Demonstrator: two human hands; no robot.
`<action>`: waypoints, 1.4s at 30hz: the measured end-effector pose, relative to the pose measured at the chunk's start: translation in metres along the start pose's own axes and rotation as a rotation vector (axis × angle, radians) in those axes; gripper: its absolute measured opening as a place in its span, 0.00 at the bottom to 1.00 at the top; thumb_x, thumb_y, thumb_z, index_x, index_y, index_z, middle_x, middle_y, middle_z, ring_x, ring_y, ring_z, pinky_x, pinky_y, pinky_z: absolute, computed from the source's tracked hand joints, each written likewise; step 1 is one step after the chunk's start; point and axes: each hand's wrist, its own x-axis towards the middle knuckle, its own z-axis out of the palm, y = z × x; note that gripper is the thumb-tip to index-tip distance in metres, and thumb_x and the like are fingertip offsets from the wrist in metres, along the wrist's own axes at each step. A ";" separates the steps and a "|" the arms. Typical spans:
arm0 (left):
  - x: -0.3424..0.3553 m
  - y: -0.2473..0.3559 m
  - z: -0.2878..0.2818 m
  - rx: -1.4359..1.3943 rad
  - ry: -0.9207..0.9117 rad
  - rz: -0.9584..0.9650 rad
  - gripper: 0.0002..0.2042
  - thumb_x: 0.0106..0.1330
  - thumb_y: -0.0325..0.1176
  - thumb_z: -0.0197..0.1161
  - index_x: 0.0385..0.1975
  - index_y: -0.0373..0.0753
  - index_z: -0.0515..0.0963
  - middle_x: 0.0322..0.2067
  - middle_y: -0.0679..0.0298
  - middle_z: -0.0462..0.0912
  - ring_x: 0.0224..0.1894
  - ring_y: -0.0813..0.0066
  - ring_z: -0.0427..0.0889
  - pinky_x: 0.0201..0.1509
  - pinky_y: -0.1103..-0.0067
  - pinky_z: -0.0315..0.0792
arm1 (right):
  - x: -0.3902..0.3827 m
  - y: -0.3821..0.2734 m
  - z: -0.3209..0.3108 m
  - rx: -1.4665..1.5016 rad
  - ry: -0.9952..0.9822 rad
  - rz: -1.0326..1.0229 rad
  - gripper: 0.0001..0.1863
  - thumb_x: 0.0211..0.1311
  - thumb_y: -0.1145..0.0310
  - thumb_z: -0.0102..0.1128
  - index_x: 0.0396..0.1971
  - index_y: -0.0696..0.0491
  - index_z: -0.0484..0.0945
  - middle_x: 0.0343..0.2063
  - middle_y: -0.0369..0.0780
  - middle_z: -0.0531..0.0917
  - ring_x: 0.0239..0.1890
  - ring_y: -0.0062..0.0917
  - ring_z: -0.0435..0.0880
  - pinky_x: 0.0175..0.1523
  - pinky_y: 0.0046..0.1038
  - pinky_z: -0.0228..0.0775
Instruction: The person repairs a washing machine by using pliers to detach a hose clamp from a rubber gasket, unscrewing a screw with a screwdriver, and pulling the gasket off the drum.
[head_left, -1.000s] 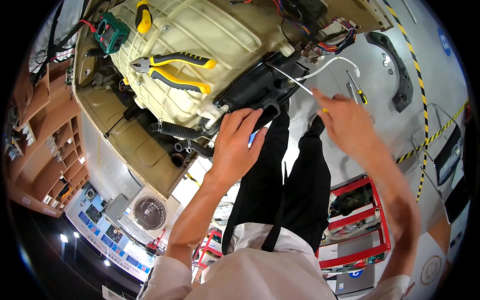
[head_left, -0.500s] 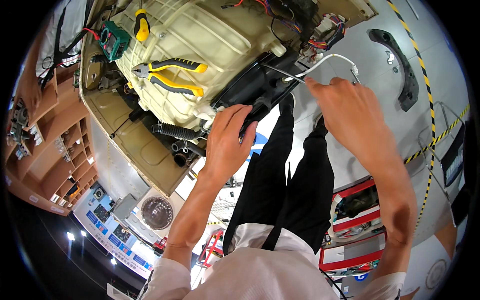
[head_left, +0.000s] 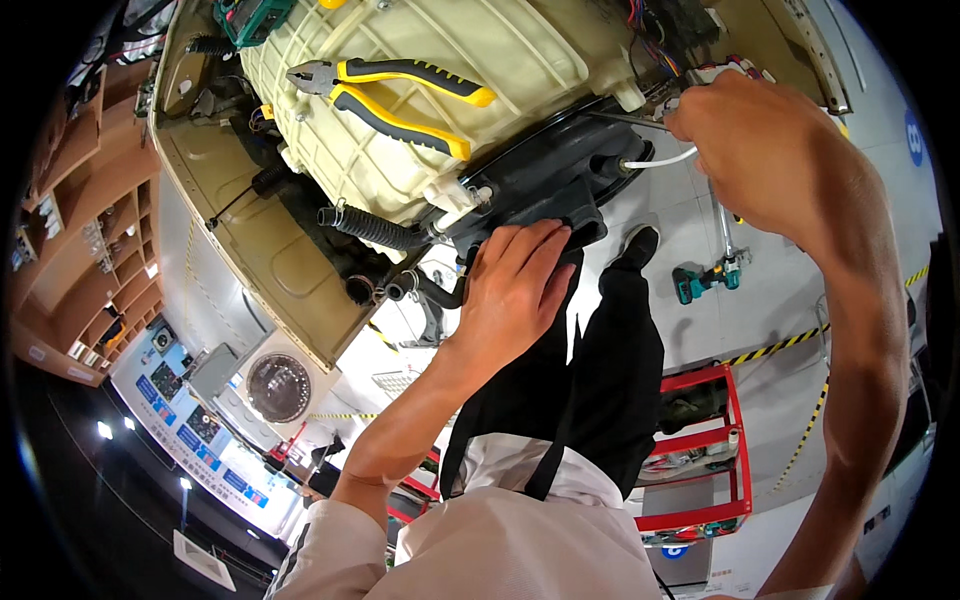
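Note:
A cream plastic washing-machine tub fills the upper middle, with a black rubber door seal along its near edge. My left hand is closed over a fold of the seal, fingers curled round it. Farther right, my right hand is closed round the end of a thin grey metal rod, whose other end reaches the seal's rim. A white tube runs from the seal toward that hand, where its far part is hidden. Yellow-and-black pliers lie on the tub with jaws apart.
Below the tub, a ribbed black hose runs beside the tan cabinet panel. Wires hang at the upper right. On the floor are a teal power drill and a red-framed cart. A green meter sits at the top.
The view has shifted, bringing the pliers closer and the drill into sight. My right hand has moved right, away from my left, still gripping the rod. My left hand stays at the seal.

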 end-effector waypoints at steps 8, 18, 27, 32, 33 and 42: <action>-0.003 -0.006 0.006 -0.008 0.097 -0.126 0.18 0.57 0.25 0.65 0.49 0.33 0.75 0.50 0.54 0.74 0.50 0.52 0.73 0.52 0.67 0.70 | -0.023 0.033 0.075 0.329 0.033 -0.094 0.19 0.58 0.74 0.56 0.52 0.52 0.76 0.31 0.47 0.80 0.35 0.46 0.79 0.42 0.43 0.72; -0.023 0.001 0.020 0.007 0.072 -0.323 0.30 0.57 0.30 0.68 0.59 0.27 0.63 0.63 0.39 0.54 0.61 0.40 0.63 0.63 0.59 0.64 | -0.039 0.014 0.147 0.739 0.191 0.071 0.22 0.59 0.72 0.60 0.56 0.48 0.74 0.25 0.49 0.78 0.31 0.48 0.79 0.37 0.43 0.69; -0.028 -0.009 0.041 0.141 0.176 -0.401 0.35 0.55 0.25 0.68 0.62 0.26 0.58 0.64 0.39 0.59 0.62 0.41 0.65 0.64 0.61 0.63 | -0.055 0.000 0.163 0.999 0.193 0.201 0.15 0.57 0.67 0.65 0.42 0.57 0.78 0.23 0.48 0.80 0.24 0.43 0.78 0.32 0.32 0.70; -0.026 -0.023 0.051 0.245 0.188 -0.380 0.32 0.52 0.19 0.65 0.60 0.27 0.62 0.59 0.41 0.67 0.58 0.42 0.70 0.61 0.62 0.66 | -0.062 -0.009 0.195 1.092 0.222 0.131 0.11 0.57 0.66 0.66 0.32 0.58 0.78 0.19 0.44 0.78 0.19 0.35 0.77 0.29 0.28 0.68; -0.023 -0.025 0.052 0.260 0.195 -0.380 0.32 0.52 0.20 0.65 0.60 0.27 0.63 0.59 0.41 0.68 0.57 0.43 0.70 0.61 0.62 0.66 | -0.061 -0.010 0.199 1.099 0.221 0.119 0.10 0.58 0.66 0.66 0.31 0.58 0.77 0.19 0.44 0.78 0.19 0.35 0.77 0.29 0.27 0.68; -0.028 -0.019 0.057 0.232 0.460 -0.322 0.27 0.62 0.38 0.65 0.54 0.23 0.70 0.56 0.42 0.72 0.57 0.45 0.73 0.62 0.67 0.66 | -0.055 -0.017 0.232 1.168 0.483 -0.076 0.12 0.59 0.70 0.64 0.26 0.59 0.71 0.24 0.41 0.76 0.24 0.26 0.73 0.29 0.24 0.64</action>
